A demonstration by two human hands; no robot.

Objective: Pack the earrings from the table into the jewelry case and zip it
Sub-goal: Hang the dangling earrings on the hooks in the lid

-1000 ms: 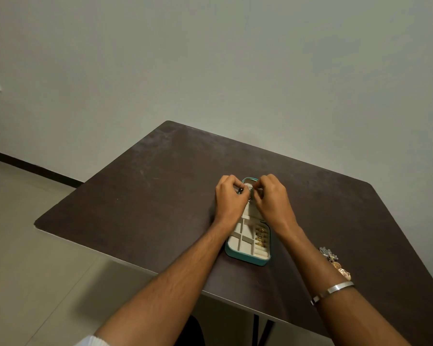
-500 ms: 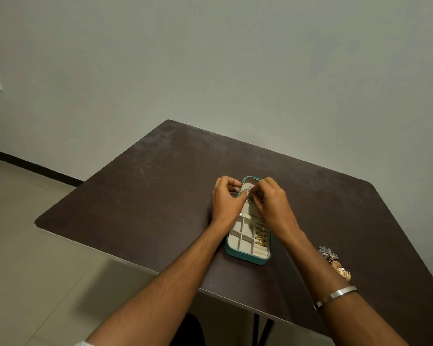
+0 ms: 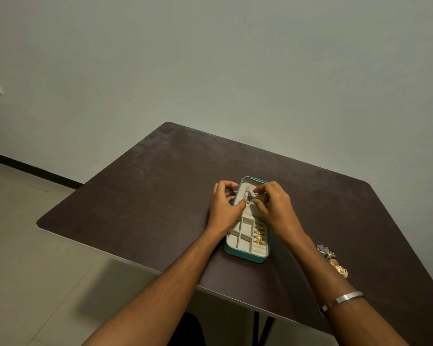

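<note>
A teal jewelry case (image 3: pixel 245 255) lies open in the middle of the dark table, its cream lining split into small compartments. Gold earrings (image 3: pixel 258 237) sit in the near right compartments. Over the case's far half, my left hand (image 3: pixel 225 206) and my right hand (image 3: pixel 275 206) pinch a small dark silver earring (image 3: pixel 248 199) between their fingertips, just above the lining. A few loose silver and gold earrings (image 3: pixel 333 262) lie on the table to the right of my right forearm.
The dark brown table (image 3: pixel 148 196) stands against a plain wall, with its left edge over a tiled floor. A silver bangle (image 3: pixel 341 300) circles my right wrist. A black table leg (image 3: pixel 260 328) shows under the near edge.
Both hands have lowered and moved slightly nearer over the case's far half, still pinching the small earring. More of the case's far end shows now.
</note>
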